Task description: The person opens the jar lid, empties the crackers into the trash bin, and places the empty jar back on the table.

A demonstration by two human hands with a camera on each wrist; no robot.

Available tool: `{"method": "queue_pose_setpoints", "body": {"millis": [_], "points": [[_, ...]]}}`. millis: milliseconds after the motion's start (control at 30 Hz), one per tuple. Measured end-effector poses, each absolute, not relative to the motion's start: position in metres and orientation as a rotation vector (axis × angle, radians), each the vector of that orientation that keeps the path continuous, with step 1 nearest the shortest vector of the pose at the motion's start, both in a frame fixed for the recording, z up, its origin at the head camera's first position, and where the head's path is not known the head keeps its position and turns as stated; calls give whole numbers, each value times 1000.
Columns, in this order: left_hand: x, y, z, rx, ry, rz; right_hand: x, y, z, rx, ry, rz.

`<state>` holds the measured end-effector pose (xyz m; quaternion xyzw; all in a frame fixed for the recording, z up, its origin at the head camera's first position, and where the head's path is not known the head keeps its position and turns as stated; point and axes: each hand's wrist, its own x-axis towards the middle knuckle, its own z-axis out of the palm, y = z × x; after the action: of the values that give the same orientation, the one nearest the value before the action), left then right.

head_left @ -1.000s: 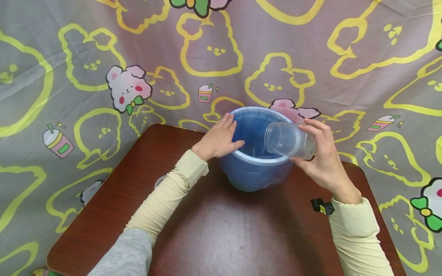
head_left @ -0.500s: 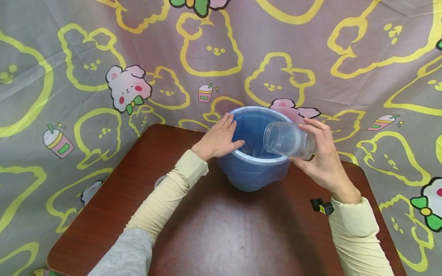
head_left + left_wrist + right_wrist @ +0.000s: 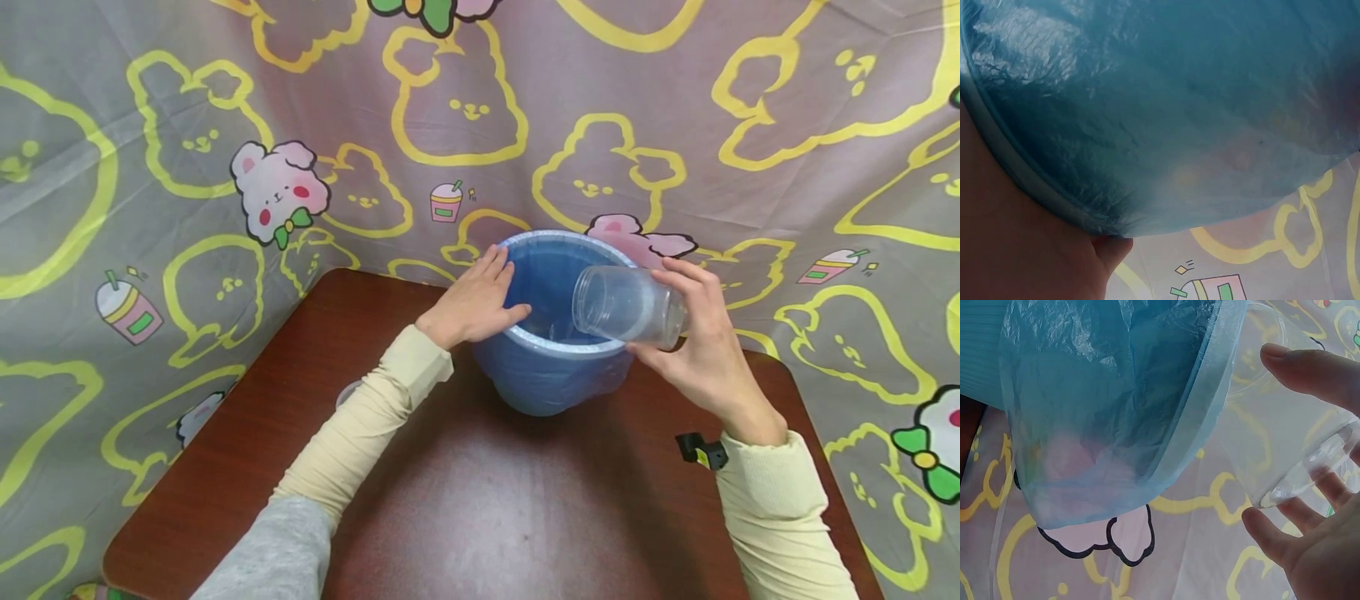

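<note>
A blue bin (image 3: 543, 387) lined with a thin blue plastic bag (image 3: 1104, 406) stands on the table. My left hand (image 3: 474, 298) rests on the left side of its rim, fingers straight. On the right, my right hand (image 3: 708, 354) grips a clear plastic jar (image 3: 628, 307) around its base end. The jar lies tipped on its side, its mouth pointing left over the bin's opening. In the right wrist view the jar (image 3: 1279, 437) looks see-through, with the thumb on one side and fingers on the other.
Behind my left sleeve, a small clear round piece (image 3: 347, 393) shows partly on the brown table (image 3: 480, 508). A cartoon-print cloth (image 3: 337, 100) hangs close around the table's back and sides. A black clip-like device (image 3: 701, 451) sits at my right cuff.
</note>
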<state>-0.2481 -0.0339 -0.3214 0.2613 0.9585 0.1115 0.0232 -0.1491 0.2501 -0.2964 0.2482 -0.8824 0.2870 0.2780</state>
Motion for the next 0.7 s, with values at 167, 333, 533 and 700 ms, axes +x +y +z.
{"method": "queue_pose_setpoints", "body": {"millis": [167, 333, 533, 700], "points": [[-248, -34, -321, 811, 2964, 342, -148, 250, -296, 653, -2381, 778], [-248, -34, -321, 804, 2962, 349, -147, 251, -295, 625, -2394, 773], [-248, -34, -321, 800, 2961, 351, -147, 253, -296, 600, -2370, 773], [-249, -34, -322, 805, 2967, 346, -146, 255, -295, 566, -2381, 755]]}}
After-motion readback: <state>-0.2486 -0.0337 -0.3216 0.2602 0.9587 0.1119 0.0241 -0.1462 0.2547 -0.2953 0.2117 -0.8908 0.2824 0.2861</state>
